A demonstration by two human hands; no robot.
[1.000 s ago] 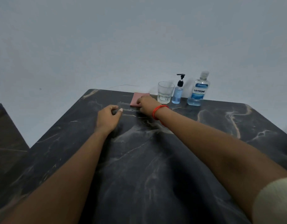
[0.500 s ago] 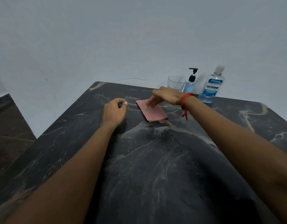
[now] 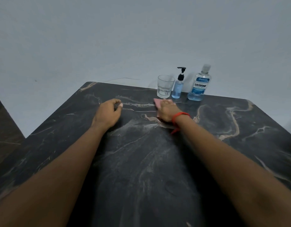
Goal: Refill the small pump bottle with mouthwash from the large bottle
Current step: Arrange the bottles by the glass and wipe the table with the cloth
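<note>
left hand [image 3: 108, 113] curled on table [image 3: 141, 161] | right hand [image 3: 167, 110] flat on cloth [image 3: 156, 102] | pump bottle [image 3: 177, 90] beside big bottle [image 3: 199, 86], far edge, untouched | big bottle: probably heavy, slick; grip its waist

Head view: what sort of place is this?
Probably a room in a home: a dark marbled table against a bare wall, bearing a glass, a pump bottle and a mouthwash bottle.
</note>
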